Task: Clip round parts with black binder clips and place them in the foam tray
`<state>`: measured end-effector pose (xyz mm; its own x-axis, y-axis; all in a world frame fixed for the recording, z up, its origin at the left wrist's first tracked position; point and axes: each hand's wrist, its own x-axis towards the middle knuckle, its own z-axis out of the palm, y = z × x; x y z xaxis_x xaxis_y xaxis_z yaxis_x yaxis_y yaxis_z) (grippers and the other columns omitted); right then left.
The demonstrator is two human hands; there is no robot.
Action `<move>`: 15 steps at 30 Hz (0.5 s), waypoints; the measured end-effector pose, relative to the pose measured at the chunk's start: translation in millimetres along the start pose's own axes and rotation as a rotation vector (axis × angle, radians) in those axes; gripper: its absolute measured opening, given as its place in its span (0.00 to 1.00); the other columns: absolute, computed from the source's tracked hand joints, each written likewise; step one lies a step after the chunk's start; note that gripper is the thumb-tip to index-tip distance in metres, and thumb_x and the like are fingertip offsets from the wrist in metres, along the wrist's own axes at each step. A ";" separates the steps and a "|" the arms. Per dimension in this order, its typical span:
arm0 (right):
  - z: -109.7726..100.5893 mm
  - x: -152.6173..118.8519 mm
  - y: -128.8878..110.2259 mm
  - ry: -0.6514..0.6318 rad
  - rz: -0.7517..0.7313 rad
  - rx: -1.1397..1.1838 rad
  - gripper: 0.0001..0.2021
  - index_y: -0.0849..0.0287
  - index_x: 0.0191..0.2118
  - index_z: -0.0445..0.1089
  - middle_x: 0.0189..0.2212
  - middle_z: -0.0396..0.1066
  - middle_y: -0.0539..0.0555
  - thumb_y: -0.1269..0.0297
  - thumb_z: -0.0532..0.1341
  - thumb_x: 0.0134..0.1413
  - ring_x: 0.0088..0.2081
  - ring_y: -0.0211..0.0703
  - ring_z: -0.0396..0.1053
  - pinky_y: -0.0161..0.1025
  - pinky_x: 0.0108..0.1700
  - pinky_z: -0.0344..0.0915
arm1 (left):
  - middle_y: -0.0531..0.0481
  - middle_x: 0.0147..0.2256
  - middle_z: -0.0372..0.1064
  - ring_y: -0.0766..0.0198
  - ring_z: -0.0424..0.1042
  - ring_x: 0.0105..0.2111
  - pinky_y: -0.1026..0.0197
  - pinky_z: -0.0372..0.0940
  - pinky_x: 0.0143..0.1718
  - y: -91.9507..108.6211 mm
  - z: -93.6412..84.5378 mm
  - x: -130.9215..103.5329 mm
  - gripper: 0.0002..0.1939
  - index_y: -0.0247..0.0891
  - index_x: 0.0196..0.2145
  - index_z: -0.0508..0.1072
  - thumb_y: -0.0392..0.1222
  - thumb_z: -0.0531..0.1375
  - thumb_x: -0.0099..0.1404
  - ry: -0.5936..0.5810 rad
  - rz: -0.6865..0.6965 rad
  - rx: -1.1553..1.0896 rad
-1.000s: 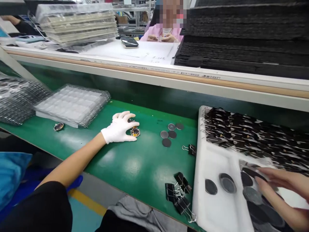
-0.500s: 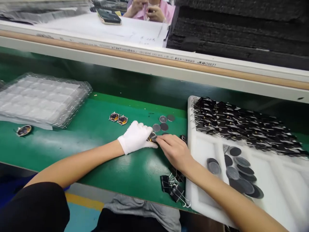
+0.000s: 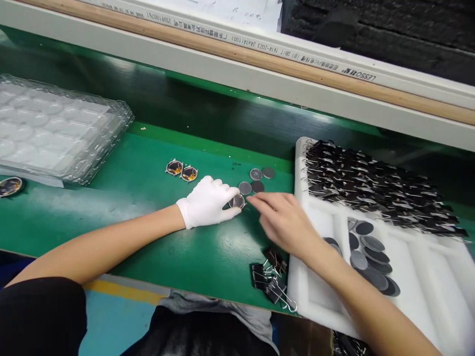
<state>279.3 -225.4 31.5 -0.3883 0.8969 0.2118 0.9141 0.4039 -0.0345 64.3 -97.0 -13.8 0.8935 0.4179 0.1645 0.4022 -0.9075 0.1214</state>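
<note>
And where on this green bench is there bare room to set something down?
Bare green bench lies between the clear plastic trays and the paired watch heads, and between the gloved left hand and the loose binder clips. Crowded: around the right hand, by the round discs and white tray.

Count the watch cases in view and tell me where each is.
4: two watch cases on the green table, beyond and left of the left hand; one at the picture's left edge; one between the left hand's thumb and finger. Others may be hidden.
</note>
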 end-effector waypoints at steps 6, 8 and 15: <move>-19.0 -20.9 47.8 -0.173 0.110 0.020 0.14 0.54 0.51 0.76 0.49 0.79 0.57 0.69 0.56 0.66 0.45 0.56 0.76 0.52 0.44 0.64 | 0.41 0.42 0.74 0.50 0.71 0.41 0.52 0.54 0.39 2.1 -0.5 -2.9 0.34 0.37 0.61 0.69 0.65 0.58 0.69 0.065 -0.021 0.000; -15.8 -21.8 56.6 -0.207 0.106 0.113 0.12 0.54 0.45 0.77 0.44 0.81 0.54 0.68 0.55 0.69 0.43 0.52 0.78 0.51 0.46 0.65 | 0.41 0.48 0.72 0.52 0.70 0.43 0.52 0.55 0.41 1.7 -0.4 -3.2 0.23 0.43 0.54 0.75 0.60 0.58 0.70 0.072 0.038 -0.006; -26.3 -13.6 45.5 0.054 0.358 0.408 0.07 0.50 0.43 0.80 0.37 0.82 0.52 0.59 0.64 0.64 0.36 0.49 0.80 0.46 0.39 0.74 | 0.42 0.56 0.68 0.50 0.68 0.49 0.49 0.55 0.46 3.0 0.5 -5.4 0.16 0.46 0.48 0.77 0.55 0.61 0.69 0.101 0.002 -0.046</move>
<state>329.3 -223.9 52.8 -0.0444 0.9849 0.1670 0.8646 0.1216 -0.4874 60.8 -101.9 -14.9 0.8685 0.4205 0.2625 0.3887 -0.9063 0.1658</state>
